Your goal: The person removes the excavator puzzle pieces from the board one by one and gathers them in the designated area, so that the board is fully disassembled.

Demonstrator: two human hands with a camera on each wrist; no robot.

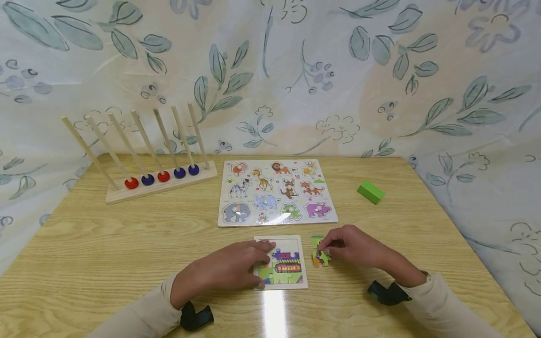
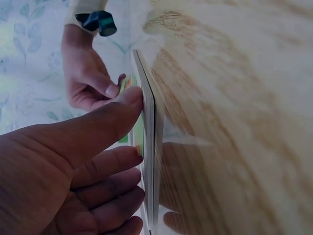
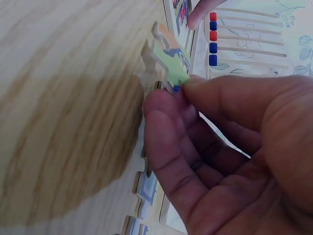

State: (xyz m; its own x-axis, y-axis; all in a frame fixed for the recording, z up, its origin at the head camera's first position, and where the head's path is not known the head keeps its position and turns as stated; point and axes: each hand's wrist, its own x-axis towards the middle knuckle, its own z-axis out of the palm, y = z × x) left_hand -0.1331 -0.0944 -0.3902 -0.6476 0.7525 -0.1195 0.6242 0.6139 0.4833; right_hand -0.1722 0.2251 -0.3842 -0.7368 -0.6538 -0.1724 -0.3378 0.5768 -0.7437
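Note:
A small square jigsaw puzzle in a pale frame (image 1: 304,263) lies flat on the table, partly filled with pieces that show a blue and red vehicle over green. My left hand (image 1: 230,267) rests on its left side, the thumb at the near edge and relaxed fingers touching the board; part of the picture is hidden under them. Just right of the frame, my right hand (image 1: 355,246) pinches a green and orange jigsaw piece (image 3: 168,56) between thumb and fingertips, tilted up from the table. Other loose pieces (image 3: 146,188) lie beneath and beside that hand.
Behind the jigsaw lies an animal peg puzzle board (image 1: 279,192). A wooden peg stand (image 1: 162,185) with red and blue beads is at the back left. The green block (image 1: 371,192) sits at the right. Patterned cloth (image 1: 270,84) hangs behind the table.

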